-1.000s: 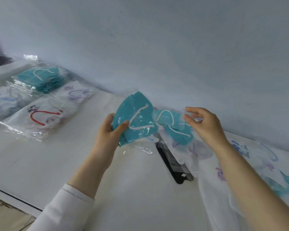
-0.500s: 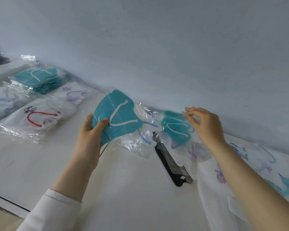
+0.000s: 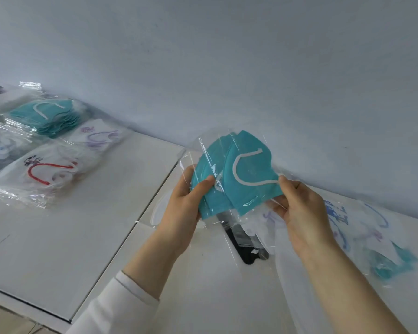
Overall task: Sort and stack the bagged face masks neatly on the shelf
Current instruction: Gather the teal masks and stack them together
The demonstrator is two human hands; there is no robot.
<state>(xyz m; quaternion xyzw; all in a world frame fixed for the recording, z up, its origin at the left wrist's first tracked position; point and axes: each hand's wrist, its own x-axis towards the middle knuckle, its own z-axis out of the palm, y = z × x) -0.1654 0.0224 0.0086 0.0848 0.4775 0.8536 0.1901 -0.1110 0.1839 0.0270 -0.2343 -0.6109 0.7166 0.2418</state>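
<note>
Left hand (image 3: 184,201) and right hand (image 3: 299,213) each pinching overlapped teal bagged masks (image 3: 241,174) above white shelf (image 3: 70,249), teal stack (image 3: 46,116) far left, unsorted bagged masks (image 3: 362,227) at right

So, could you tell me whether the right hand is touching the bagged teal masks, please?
Touching. In the head view the right hand pinches the bagged teal masks at the bag's edge.
</note>
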